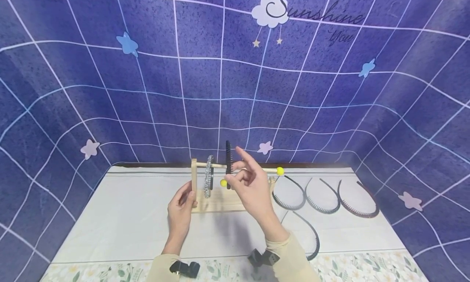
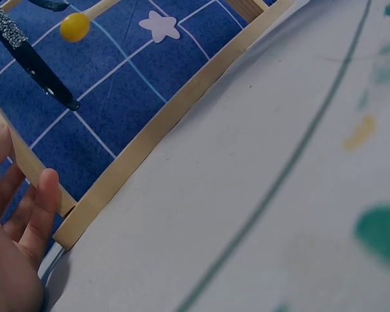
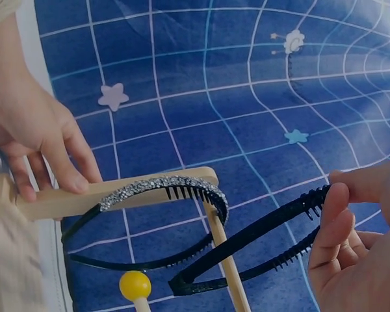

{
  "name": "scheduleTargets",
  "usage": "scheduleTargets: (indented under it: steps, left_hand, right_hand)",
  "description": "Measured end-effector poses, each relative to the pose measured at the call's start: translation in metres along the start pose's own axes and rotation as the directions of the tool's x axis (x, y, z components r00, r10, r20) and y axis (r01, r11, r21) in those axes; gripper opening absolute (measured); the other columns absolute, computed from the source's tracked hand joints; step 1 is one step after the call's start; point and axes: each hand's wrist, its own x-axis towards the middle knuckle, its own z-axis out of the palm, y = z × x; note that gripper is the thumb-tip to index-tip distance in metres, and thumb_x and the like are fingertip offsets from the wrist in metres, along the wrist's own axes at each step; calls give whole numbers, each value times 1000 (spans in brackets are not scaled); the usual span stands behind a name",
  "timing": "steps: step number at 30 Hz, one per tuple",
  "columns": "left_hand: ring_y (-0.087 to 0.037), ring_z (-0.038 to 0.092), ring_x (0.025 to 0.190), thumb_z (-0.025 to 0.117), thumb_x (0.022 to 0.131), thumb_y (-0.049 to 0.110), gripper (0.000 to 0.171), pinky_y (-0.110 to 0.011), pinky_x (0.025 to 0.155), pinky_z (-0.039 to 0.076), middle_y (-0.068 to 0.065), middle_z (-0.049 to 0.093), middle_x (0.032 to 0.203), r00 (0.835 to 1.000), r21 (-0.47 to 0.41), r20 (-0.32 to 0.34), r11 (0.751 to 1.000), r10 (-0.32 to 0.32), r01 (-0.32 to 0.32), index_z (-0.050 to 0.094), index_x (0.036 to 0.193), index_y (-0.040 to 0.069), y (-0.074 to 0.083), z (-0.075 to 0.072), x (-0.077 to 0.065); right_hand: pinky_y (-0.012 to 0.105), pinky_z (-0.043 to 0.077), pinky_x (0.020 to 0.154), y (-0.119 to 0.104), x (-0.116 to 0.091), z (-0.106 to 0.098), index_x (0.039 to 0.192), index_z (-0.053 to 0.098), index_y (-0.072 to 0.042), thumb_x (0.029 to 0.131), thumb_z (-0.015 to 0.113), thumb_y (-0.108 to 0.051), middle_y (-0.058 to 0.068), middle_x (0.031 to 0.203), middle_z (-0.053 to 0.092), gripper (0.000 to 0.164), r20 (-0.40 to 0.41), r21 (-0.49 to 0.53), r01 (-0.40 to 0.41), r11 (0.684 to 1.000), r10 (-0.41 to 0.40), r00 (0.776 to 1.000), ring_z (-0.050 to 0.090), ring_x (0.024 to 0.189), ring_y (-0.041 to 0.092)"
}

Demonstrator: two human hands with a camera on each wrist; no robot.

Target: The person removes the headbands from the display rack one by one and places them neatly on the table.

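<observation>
A wooden stand (image 1: 194, 180) has an upright, a flat base and rods tipped with yellow balls. My left hand (image 1: 179, 212) grips the lower part of that upright, its thumb on the near side. On the back rod hangs a silver glittery headband (image 3: 143, 188) with black teeth. My right hand (image 1: 253, 188) pinches a black toothed headband (image 3: 247, 237) between thumb and fingers. This band is held upright and overlaps the back rod in the head view, to the right of the glittery one. A yellow ball (image 3: 135, 286) ends the front rod, close by the black band.
Several dark toothed headbands lie on the white table to the right: one (image 1: 290, 206) beside the stand, another (image 1: 323, 208), a third (image 1: 361, 212) farther right, and one (image 1: 316, 241) nearer the front. A blue gridded curtain (image 1: 235, 90) rises behind the table.
</observation>
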Motion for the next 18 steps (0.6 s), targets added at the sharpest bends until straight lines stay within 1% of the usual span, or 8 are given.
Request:
scheduleTargets:
  steps: [3,9,15,18]
  left_hand:
    - [-4,69,118,68,112,13,42,-23,94,69,-19,66,144,1000,1,-1,1000,-1,1,63,152,1,0,0,0]
    - [-4,70,117,68,113,12,42,-24,94,69,-18,67,144,1000,-1,-8,1000,-13,13,63,153,1,2,0,0]
    - [-3,68,119,68,113,14,43,-25,96,68,-17,66,145,1000,7,-4,1000,-25,25,62,153,1,2,0,0]
    - [-3,68,120,67,113,14,43,-25,97,68,-17,66,146,1000,7,0,1000,-26,26,62,154,2,2,0,0]
  right_hand:
    - [11,49,57,-2,0,-3,161,56,-4,93,81,5,9,110,71,73,-8,-3,-4,1000,4,1000,66,71,5]
    - [11,48,55,-5,-2,-10,158,58,2,92,80,8,5,108,71,70,-44,5,-14,1000,14,999,65,68,4]
    - [12,54,57,-3,-4,-19,153,64,2,92,80,9,1,105,74,63,-83,3,-36,999,36,996,65,67,4]
    - [13,56,58,-2,-4,-24,149,67,2,92,80,8,2,105,73,59,-100,3,-45,999,45,994,64,67,3]
